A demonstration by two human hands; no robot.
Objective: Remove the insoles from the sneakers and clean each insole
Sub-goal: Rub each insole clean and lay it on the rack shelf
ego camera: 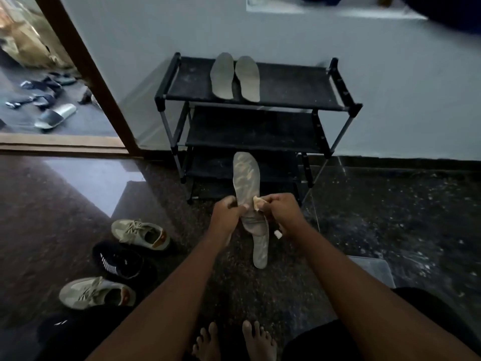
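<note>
The left hand grips the insole by its edge; the right hand pinches a cloth against it, with bare floor to its right.

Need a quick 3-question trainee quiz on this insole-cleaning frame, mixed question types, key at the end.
1. True or false: two insoles lie side by side on the top shelf of the shoe rack.
2. Which hand pinches the small cloth? A) left B) right
3. How many light-coloured sneakers stand on the floor at the person's left?

Key:
1. True.
2. B: the right hand presses the cloth on the insole that the left hand grips.
3. Two: one sneaker beyond the black shoe, another sneaker nearer the person.
</note>
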